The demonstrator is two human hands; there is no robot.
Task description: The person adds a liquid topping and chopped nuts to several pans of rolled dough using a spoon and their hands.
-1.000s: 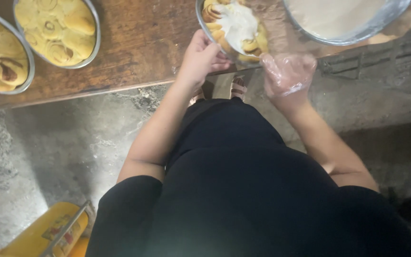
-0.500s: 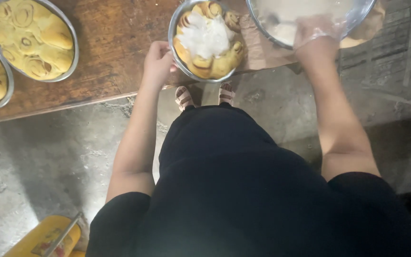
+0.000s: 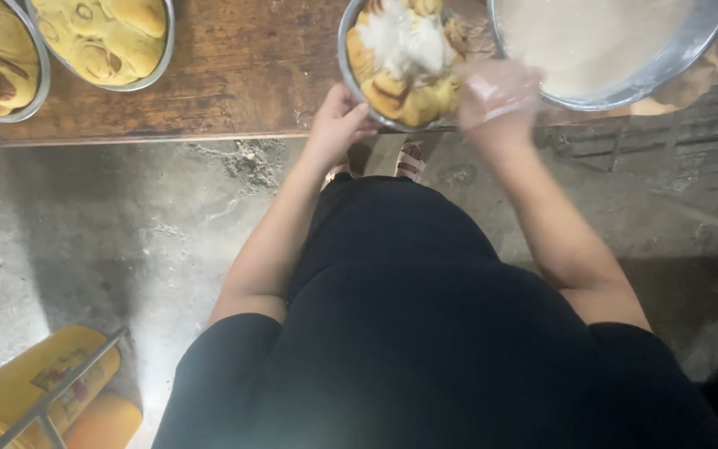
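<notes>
Both hands work one pan of rolls (image 3: 400, 75): left hand (image 3: 338, 125) grips its rim, right hand (image 3: 496, 91) (gloved) rests loosely curled, empty.

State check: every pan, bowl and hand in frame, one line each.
Pan of rolls: full, white icing piled on top, at the table edge.
Left hand: bare, gripping that pan's rim.
Right hand: in a clear glove, at the pan's right side.
Large bowl: holds white icing.
Two other pans: full, uniced.
</notes>
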